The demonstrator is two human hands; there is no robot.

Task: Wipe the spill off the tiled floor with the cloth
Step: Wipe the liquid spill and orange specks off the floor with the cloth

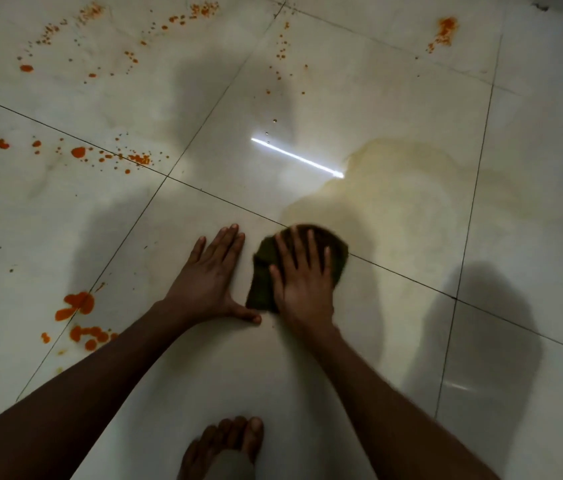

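**Right hand flat on the cloth at the edge of the yellow smear**

The right hand (pixel 302 271) lies palm down on the cloth (pixel 264 271), fingers straight and spread, pressing it to the floor (pixel 307 375). The fingers are not curled round it. The cloth is dark, olive-brown, and bunched into a rough wedge. Its long axis runs from a narrow near-left corner, just beside the left thumb, up and away to a broad rounded far-right end that shows past the right fingertips. That far end sits across a grout line and touches the near edge of the smear (pixel 404 188), a pale yellowish film spread over the tiles ahead and to the right.

The left hand (pixel 209 275) rests flat on bare tile just left of the cloth, fingers straight and close together, pointing away from the person, thumb stretched out toward the cloth's near corner. It holds nothing.

Orange spots (pixel 77 152) and larger blobs (pixel 79 303) are scattered over the tiles to the left and far side, well apart from the cloth. A bright streak (pixel 295 157) of reflected light lies on the glossy tile beyond the hands. A bare foot (pixel 224 445) stands on the floor at the near edge, between the two forearms.
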